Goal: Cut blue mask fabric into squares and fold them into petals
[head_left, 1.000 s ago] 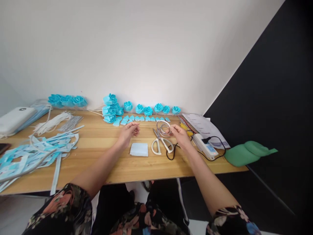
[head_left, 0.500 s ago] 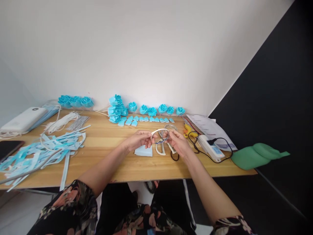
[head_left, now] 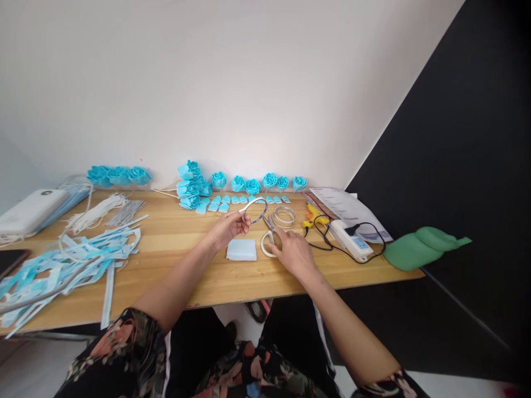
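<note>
My left hand (head_left: 227, 228) is closed on a thin curved hairband (head_left: 256, 207), holding it up above the wooden table (head_left: 174, 260). My right hand (head_left: 291, 251) lies over the white-handled scissors (head_left: 267, 237), fingers curled on the handles. A pale blue folded square (head_left: 241, 250) sits between my hands. A stack of clear rings (head_left: 284, 216) lies just beyond the scissors. Blue fabric roses (head_left: 253, 184) and small blue petals (head_left: 232, 201) line the back edge by the wall.
Cut blue mask strips (head_left: 62, 260) pile at the left, with white elastic loops (head_left: 93, 209) and a white box (head_left: 27, 210) behind. At the right are a yellow glue gun (head_left: 313, 216), a power strip with black cord (head_left: 352, 241), papers (head_left: 344, 207) and a green object (head_left: 418, 251).
The right hand let go of the hairband and dropped onto the scissors. The left hand kept the hairband and lifted it toward the back of the table.
</note>
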### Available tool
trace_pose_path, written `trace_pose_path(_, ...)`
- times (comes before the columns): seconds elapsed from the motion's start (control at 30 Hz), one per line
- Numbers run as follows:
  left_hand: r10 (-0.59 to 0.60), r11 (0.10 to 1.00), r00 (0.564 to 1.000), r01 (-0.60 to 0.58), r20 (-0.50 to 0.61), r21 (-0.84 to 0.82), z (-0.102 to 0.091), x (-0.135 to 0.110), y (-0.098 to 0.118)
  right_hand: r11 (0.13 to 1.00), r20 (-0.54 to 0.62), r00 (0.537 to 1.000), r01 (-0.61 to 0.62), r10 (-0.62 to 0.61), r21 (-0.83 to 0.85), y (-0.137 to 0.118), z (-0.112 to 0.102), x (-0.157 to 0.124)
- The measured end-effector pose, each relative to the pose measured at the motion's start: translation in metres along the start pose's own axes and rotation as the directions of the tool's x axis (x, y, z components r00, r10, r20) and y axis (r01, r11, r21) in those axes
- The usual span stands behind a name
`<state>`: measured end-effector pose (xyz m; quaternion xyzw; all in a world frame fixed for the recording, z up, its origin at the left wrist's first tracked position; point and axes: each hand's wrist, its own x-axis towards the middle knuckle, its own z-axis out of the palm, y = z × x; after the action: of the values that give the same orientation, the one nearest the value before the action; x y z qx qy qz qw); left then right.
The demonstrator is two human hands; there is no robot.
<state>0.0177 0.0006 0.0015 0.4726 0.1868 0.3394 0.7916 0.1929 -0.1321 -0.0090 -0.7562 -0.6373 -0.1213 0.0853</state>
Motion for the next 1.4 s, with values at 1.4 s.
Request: trace_pose_path(1.4,0.013,1.0,1.0,-0.013,0.01,-0.02,-0.004,0.005,-0.002,-0.673,0.231,0.964,-0.258,-0.13,0.694,0.028,0.013,-0.073)
